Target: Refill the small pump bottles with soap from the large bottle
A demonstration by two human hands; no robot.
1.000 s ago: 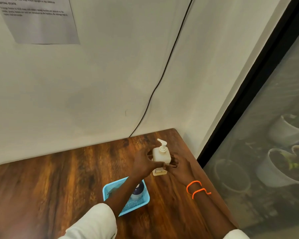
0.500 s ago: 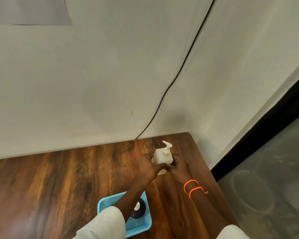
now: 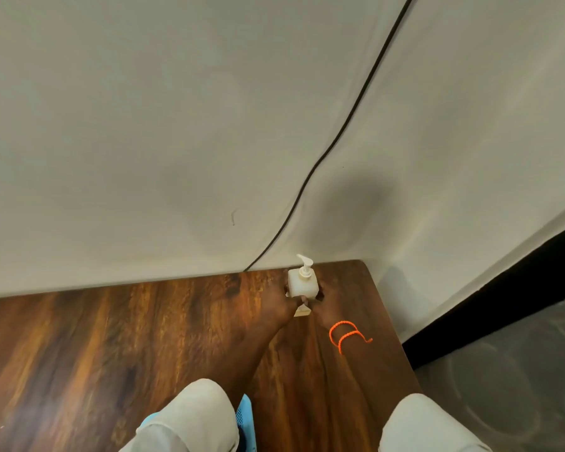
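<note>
Both your left hand (image 3: pixel 282 303) and right hand (image 3: pixel 320 309) grip the small cream square plastic pump bottle (image 3: pixel 302 283) at the wooden table (image 3: pixel 111 337)'s 1 o'clock corner: a slip near that edge likely drops it.

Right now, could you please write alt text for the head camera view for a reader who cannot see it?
Two hands, the left hand and the right hand, hold a white pump bottle upright near the far right corner of a wooden table against a pale wall. A blue basket peeks out beside the left sleeve, and the right wrist wears an orange bracelet.
</note>
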